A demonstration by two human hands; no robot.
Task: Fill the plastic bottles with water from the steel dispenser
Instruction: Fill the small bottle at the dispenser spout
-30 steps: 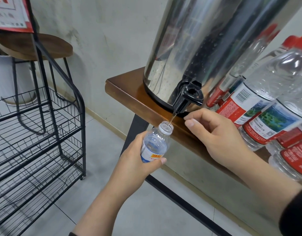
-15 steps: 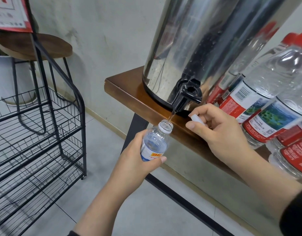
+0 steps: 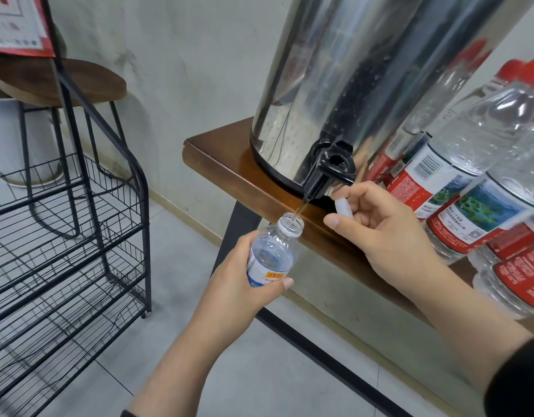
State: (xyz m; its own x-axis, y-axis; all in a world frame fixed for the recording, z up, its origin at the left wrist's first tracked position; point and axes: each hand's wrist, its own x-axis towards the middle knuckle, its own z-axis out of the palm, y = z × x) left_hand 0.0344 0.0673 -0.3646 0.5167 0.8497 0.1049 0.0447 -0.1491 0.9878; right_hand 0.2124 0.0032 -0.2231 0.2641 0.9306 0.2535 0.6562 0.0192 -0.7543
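A tall steel dispenser stands on the wooden table, its black tap over the front edge. A thin stream of water falls from the tap into a small uncapped plastic bottle with a blue and white label. My left hand grips that bottle from below, tilted under the tap. My right hand hovers just right of the tap with a white bottle cap held in its curled fingers.
Several large capped bottles with red labels crowd the table at the right. A black wire rack stands on the tiled floor at the left, with a round wooden stool behind it. A black table leg runs below the bottle.
My right hand has lifted off the table edge toward the tap, and the white cap now shows in its fingers. The bottle stays under the running stream.
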